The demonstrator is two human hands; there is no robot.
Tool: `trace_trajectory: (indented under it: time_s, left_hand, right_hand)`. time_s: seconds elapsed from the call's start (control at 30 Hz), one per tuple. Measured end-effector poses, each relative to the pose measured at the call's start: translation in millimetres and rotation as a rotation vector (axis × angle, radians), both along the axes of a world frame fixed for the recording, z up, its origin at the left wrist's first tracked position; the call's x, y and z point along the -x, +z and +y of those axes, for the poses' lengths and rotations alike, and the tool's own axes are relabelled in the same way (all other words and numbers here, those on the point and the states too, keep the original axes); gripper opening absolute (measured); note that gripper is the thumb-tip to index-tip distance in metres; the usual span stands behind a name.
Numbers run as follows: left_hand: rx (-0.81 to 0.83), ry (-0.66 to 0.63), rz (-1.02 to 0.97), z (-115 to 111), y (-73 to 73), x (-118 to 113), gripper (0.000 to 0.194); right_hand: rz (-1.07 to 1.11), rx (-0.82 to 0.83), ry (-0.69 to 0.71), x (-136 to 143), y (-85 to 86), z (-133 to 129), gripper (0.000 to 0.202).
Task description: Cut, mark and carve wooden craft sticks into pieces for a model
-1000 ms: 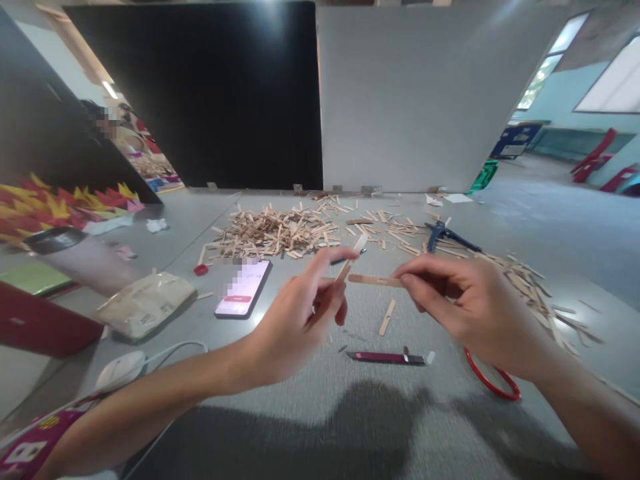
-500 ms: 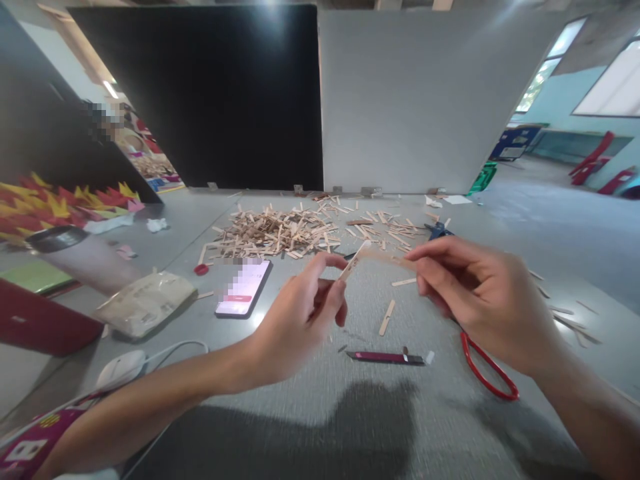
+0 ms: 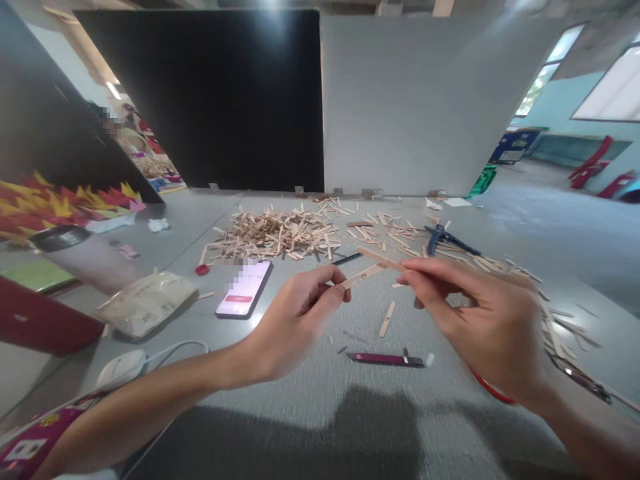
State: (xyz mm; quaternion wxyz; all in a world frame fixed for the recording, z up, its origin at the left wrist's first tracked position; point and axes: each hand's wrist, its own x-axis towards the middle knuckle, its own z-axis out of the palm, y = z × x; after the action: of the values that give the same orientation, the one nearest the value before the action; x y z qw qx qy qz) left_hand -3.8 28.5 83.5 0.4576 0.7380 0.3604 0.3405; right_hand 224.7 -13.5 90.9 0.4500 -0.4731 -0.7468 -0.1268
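Note:
My left hand point(image 3: 300, 320) pinches a thin wooden stick point(image 3: 367, 274) that has a small slot cut in it. Another wooden stick point(image 3: 376, 256) is held between thumb and fingers of my right hand point(image 3: 470, 313). The two sticks cross near their ends, above the table; whether they touch I cannot tell. Below them a loose notched stick point(image 3: 387, 319) lies flat. Nearer to me rests a purple craft knife point(image 3: 385, 359). A red handle point(image 3: 493, 387) is mostly hidden behind my right wrist.
A heap of wooden sticks point(image 3: 280, 232) spreads at the back, with blue pliers point(image 3: 437, 239) to its right. At left are a phone point(image 3: 245, 289), a plastic packet point(image 3: 147, 303), a tumbler point(image 3: 85, 257) and a white mouse point(image 3: 123, 369). Black and grey panels point(image 3: 400, 100) stand behind.
The sticks have come to cross each other, their angles changed. My right hand has shifted left and down, uncovering the blue pliers and covering most of the red handle. My left fingers have closed up more.

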Motion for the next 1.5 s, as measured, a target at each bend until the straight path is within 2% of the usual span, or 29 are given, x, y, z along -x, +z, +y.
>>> trace_trajectory:
  time_s: [0.13,0.37,0.73,0.83,0.9,0.93,1.0,1.1,1.17,1.23,1.3,1.37,1.43,1.5]
  left_hand:
    - [-0.001,-0.013,-0.029,-0.8,-0.5,0.4,0.024]
    - [-0.018,-0.018,-0.021,-1.0,1.2,-0.1,0.024]
    - [-0.002,-0.057,-0.009,-0.3,-0.2,0.0,0.024]
    - [0.013,-0.073,-0.009,0.5,-2.1,0.3,0.026]
    - [-0.011,-0.061,-0.006,1.1,-3.8,0.7,0.025]
    - [-0.034,-0.049,-0.011,1.5,-4.6,0.8,0.024]
    - [-0.086,-0.042,-0.04,2.2,-5.9,0.2,0.024]
    - [-0.112,-0.119,-0.118,2.5,-6.6,-1.9,0.025]
    - [-0.103,-0.168,-0.152,2.2,-6.9,-3.0,0.025]
    - [-0.113,-0.14,-0.136,1.7,-7.3,-3.4,0.024]
    - [-0.15,-0.066,-0.069,1.0,-8.1,-3.5,0.026]
    - [-0.203,-0.018,0.011,-0.2,-8.9,-4.1,0.028]
    - [-0.243,-0.02,0.075,-1.8,-9.8,-5.3,0.027]
    - [-0.253,-0.023,0.101,-3.2,-10.8,-6.4,0.022]
  right_hand:
    - [-0.107,-0.148,-0.102,0.5,-5.4,-2.6,0.013]
    - [-0.251,-0.185,0.017,2.1,-12.2,-4.0,0.016]
    - [-0.229,-0.152,-0.003,3.6,-19.3,0.9,0.013]
    - [-0.117,-0.149,-0.084,4.8,-17.1,2.1,0.012]
    - [0.054,-0.064,-0.123,4.1,-12.8,4.1,0.01]
    - [0.154,0.032,-0.096,3.3,-10.2,5.5,0.008]
    - [0.339,0.315,0.068,2.1,-5.3,8.5,0.007]
    - [0.514,0.736,0.363,4.0,-2.0,11.6,0.016]
    - [0.527,0.87,0.464,6.5,-2.6,11.6,0.02]
    - [0.464,0.83,0.444,7.2,-3.7,9.9,0.018]
    - [0.398,0.638,0.33,4.8,-3.7,7.2,0.015]
    - [0.353,0.493,0.261,1.1,-2.6,4.2,0.022]
    - [0.306,0.522,0.3,-1.4,-1.1,1.5,0.024]
    - [0.244,0.611,0.333,-1.4,0.1,-0.7,0.016]
